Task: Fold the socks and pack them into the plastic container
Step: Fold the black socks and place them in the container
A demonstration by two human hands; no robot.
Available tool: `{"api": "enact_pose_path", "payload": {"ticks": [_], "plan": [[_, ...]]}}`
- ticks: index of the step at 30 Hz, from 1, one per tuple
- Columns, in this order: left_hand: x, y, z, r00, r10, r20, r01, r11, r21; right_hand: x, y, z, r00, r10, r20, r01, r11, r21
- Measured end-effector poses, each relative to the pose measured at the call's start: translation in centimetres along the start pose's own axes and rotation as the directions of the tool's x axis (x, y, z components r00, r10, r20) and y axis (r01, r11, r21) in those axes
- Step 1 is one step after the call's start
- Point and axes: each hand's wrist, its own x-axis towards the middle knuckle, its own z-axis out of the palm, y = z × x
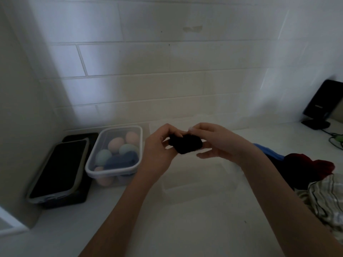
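Black sock: a small dark bundle (185, 144) held between both hands above the white counter (185, 229); its folds are lost in the dim light.
Left hand: left hand (159, 151) is curled around the bundle's left end, fingers hooked over the top, thumb below.
Right hand: right hand (217, 143) pinches the right end, fingertips on top; one finger stretches out flat beneath (the grip itself is partly hidden by the cloth).
Plastic container: clear tub (92, 171) sits on the counter left of the hands, against the tiled wall (148, 58); it holds rolled socks in pink, pale green and blue (120, 156), some seen only through the wall of the tub.
Second clear piece: faint edges of a transparent lid or tray (194, 188) lie under the forearms; too washed out to tell which.
Loose socks: a pile at the right (313, 169), blue, dark red and striped pale fabric, cut off by the frame edge.
Left corner: a phone (57, 167) leans on a dark tray (79, 193).
Far right: a black device on a stand (323, 102), cropped; cables beside it are blurred.
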Motion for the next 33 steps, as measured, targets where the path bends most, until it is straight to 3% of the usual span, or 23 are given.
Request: {"api": "enact_pose_path", "payload": {"ticks": [4, 9, 18, 23, 28, 31, 33], "plan": [[-0.2, 0.2, 0.0, 0.998, 0.053, 0.031, -0.055, 0.996, 0.076, -0.4, -0.1, 0.3, 0.987, 0.117, 0.107, -0.114, 0.993, -0.029], [-1.0, 0.9, 0.1, 0.982, 0.124, 0.144, -0.157, 0.957, 0.244, -0.5, 0.1, -0.1, 0.993, 0.056, 0.106, -0.048, 0.996, -0.078], [-3.6, 1.7, -1.0, 0.998, 0.059, -0.020, -0.054, 0.977, 0.206, -0.8, 0.5, 3.2, 0.987, 0.146, 0.059, -0.102, 0.879, -0.466], [-4.5, 1.4, -1.1, 0.996, 0.027, -0.082, -0.006, 0.968, 0.252, -0.9, 1.9, 6.5, 0.999, -0.048, 0.001, 0.036, 0.717, -0.697], [-4.7, 1.1, -0.9, 0.992, 0.069, -0.101, -0.035, 0.951, 0.306, -0.7, 2.9, 6.4, 0.987, -0.137, -0.083, 0.033, 0.681, -0.732], [-4.7, 1.0, -1.1, 0.993, 0.078, -0.084, -0.046, 0.941, 0.334, -0.9, 2.8, 6.5, 0.984, -0.170, -0.044, 0.065, 0.581, -0.811], [-4.7, 1.0, -1.2, 0.994, 0.077, -0.072, -0.046, 0.933, 0.358, -1.0, 2.7, 6.3, 0.985, -0.169, 0.028, 0.124, 0.596, -0.793]]}}
